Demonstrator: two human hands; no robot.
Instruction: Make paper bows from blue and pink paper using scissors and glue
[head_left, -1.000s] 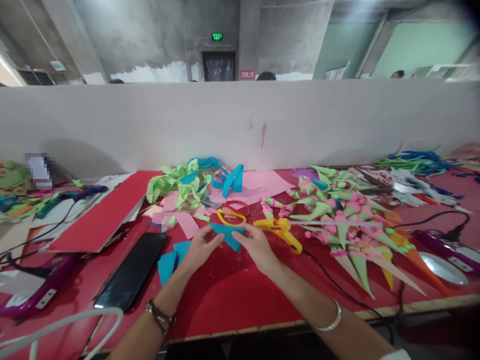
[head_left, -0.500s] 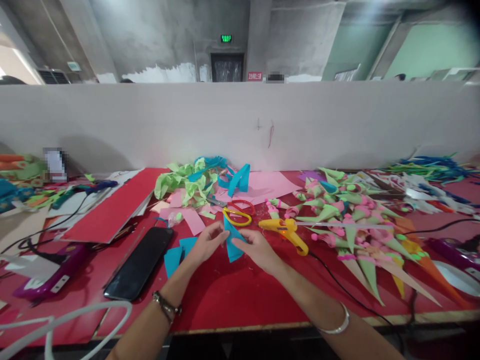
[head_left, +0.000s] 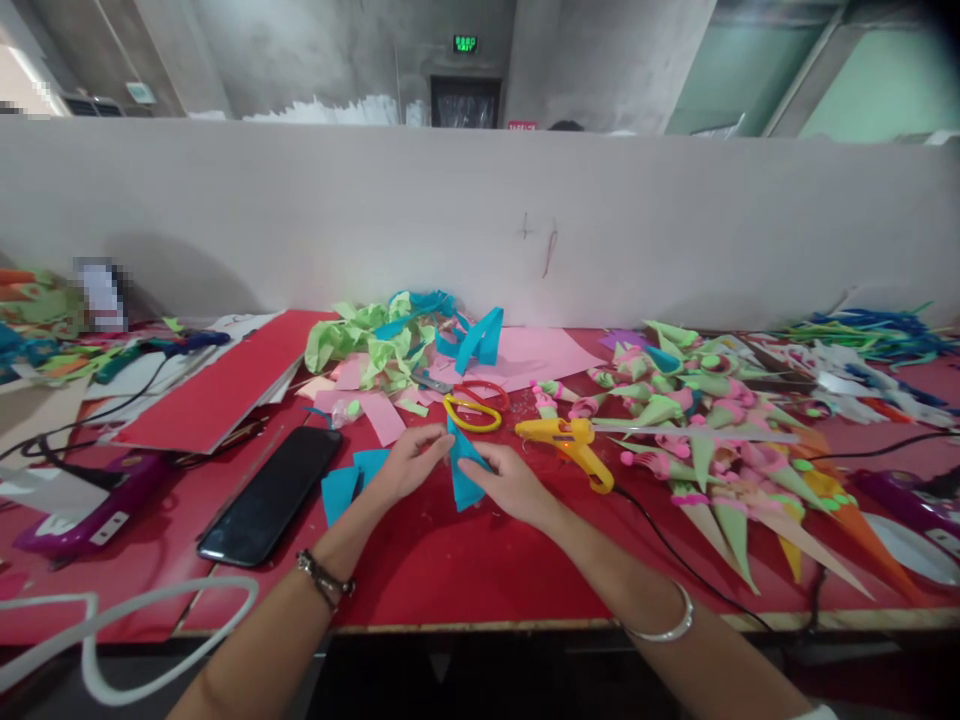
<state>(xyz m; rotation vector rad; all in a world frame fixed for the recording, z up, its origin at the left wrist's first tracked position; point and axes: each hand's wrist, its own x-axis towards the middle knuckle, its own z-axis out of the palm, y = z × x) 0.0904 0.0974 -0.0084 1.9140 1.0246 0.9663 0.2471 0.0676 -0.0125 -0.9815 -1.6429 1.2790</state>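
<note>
1. My left hand and right hand pinch the folded blue paper between thumbs and fingers, above the desk, midway along its front edge.
2. Scissors lie directly behind the paper, obstructing the far side.
3. The glue gun lies right of the scissors; its cable runs to the front edge.
4. The phone and blue pieces occupy the left.
5. Paper cones crowd the right.
</note>
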